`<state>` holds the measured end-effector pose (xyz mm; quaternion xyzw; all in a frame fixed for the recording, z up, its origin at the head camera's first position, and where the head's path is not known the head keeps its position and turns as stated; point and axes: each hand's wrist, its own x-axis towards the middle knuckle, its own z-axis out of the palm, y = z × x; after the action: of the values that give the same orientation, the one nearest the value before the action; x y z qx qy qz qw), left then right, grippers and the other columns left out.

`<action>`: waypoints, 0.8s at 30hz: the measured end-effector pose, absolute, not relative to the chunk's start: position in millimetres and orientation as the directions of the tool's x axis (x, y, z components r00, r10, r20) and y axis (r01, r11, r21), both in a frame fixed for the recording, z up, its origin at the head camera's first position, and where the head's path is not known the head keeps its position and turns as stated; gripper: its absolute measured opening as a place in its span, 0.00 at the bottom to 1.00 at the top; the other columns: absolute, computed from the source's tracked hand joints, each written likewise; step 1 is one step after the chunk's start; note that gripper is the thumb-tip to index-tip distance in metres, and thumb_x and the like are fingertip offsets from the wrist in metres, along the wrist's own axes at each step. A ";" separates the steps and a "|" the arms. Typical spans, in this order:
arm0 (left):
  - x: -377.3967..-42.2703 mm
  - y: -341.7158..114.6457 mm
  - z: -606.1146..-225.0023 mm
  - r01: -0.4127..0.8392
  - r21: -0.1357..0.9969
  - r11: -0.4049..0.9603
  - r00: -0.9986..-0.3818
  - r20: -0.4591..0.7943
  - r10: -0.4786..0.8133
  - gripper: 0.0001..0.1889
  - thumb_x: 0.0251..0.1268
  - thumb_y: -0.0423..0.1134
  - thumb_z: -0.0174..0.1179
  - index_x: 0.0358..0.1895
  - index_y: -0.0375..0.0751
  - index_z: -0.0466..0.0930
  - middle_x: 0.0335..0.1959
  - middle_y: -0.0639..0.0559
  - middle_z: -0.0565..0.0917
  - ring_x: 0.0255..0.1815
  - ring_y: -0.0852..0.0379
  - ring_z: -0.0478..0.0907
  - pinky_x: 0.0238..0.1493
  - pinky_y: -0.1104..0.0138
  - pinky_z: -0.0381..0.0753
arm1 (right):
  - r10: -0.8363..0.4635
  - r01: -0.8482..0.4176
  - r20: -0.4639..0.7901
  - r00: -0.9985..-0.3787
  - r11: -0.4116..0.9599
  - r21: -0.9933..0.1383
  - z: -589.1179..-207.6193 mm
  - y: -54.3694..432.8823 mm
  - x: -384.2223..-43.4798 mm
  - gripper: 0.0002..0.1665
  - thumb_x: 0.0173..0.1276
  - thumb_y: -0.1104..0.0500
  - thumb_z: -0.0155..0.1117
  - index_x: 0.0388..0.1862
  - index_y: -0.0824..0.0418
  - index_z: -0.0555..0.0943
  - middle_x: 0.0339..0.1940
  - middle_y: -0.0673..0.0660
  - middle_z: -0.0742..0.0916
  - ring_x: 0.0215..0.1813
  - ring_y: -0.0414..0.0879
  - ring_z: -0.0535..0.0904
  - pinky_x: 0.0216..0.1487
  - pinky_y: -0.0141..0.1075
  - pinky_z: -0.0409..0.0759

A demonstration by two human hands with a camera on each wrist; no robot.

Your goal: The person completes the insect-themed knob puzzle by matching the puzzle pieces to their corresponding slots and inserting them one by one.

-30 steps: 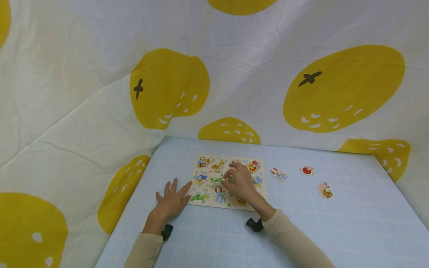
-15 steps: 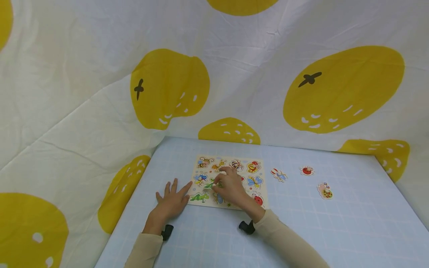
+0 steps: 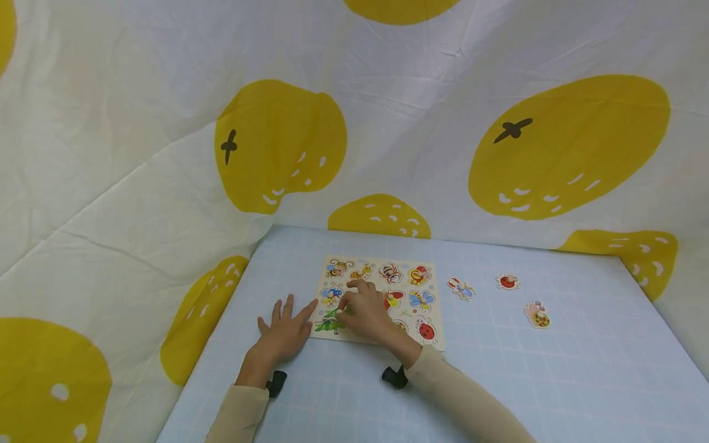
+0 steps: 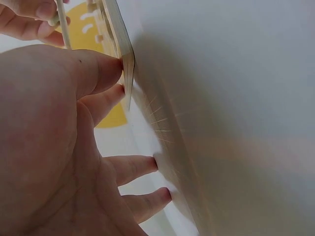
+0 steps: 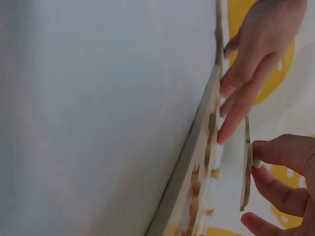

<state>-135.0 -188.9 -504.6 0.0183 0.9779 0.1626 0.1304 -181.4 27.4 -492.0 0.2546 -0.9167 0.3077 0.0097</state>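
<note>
My right hand [image 3: 365, 311] pinches a green grasshopper-like puzzle piece [image 5: 247, 182] by its small pale knob [image 5: 257, 162]. The piece hangs above the lower left part of the puzzle board [image 3: 438, 307], overlapping a green insect there in the head view. In the right wrist view it is seen edge-on, apart from the board. My left hand [image 3: 279, 338] lies with fingers spread at the board's left edge. Its thumb [image 4: 101, 71] and index finger touch the board's corner, and other fingertips rest on the table. Bees, a spider and a ladybird [image 3: 426, 331] show on the board.
To the board's right lie loose flat pieces: a red-and-blue beetle [image 3: 461, 289], a red ladybird piece [image 3: 508, 282] and a pink piece with a spotted green part [image 3: 537, 315]. A white cloth [image 3: 410, 154] with yellow fruit prints rises behind the pale blue checked table [image 3: 581, 369].
My right hand has moved left and slightly toward me across the board with the grasshopper-like piece, uncovering the spider, red insect and ladybird. The left hand has stayed in place.
</note>
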 end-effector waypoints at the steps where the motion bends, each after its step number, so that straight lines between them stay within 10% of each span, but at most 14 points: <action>1: -135.2 -189.2 -504.9 -0.004 0.324 0.946 -0.965 -0.248 0.080 0.28 0.78 0.47 0.49 0.78 0.59 0.60 0.79 0.30 0.47 0.77 0.25 0.38 0.61 0.22 0.36 | -0.464 -0.477 0.176 -0.868 0.683 -0.553 -493.7 25.5 -181.2 0.06 0.61 0.53 0.74 0.28 0.50 0.85 0.65 0.62 0.76 0.66 0.62 0.67 0.60 0.61 0.66; 24: -136.4 -192.2 -510.4 0.012 0.323 0.946 -0.968 -0.234 0.092 0.28 0.79 0.48 0.48 0.79 0.62 0.59 0.79 0.30 0.47 0.77 0.25 0.38 0.61 0.21 0.37 | -0.509 -0.482 0.060 -0.858 0.761 -0.433 -502.8 -2.7 -176.9 0.05 0.59 0.53 0.72 0.27 0.48 0.84 0.65 0.58 0.76 0.64 0.57 0.66 0.60 0.57 0.67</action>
<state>-136.4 -192.2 -510.4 0.0267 0.9787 0.1615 0.1242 -176.9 -2.7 -502.8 0.2643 -0.9380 0.2223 -0.0306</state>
